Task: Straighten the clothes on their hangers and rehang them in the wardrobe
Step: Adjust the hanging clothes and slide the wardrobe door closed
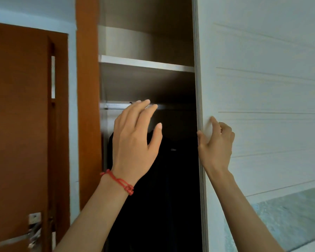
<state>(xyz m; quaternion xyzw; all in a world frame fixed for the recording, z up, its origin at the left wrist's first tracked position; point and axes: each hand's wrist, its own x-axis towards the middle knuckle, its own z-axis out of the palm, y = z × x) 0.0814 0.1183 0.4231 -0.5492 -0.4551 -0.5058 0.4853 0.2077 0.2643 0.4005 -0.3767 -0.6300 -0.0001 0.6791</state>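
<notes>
clothes (158, 188) hang as one dark mass inside the open wardrobe (147, 84), low in its hanging compartment under the metal rail (116, 105); we cannot tell how many garments there are or make out their hangers, since the dark cloth swallows the detail, though a small pale tag shows near the top of it

above the rail we see a shelf (145, 63), and the compartment over it shows only its bare back and side panels

our left hand (135, 142) is raised in front of the rail, fingers straight and loosely spread, holding nothing; the fingertips overlap the rail in view, but we cannot tell whether they touch it. a red cord bracelet (119, 181) circles that wrist

our right hand (215, 144) is on the pale sliding door (262, 88) at the wardrobe's right side, thumb hooked on the door's edge and the other fingers curled against its grooved face, so it grips the edge

to the left of the wardrobe we see its brown wooden side post (88, 106), and further left a brown room door (20, 124) with a metal handle (22, 235) near the bottom corner
</notes>
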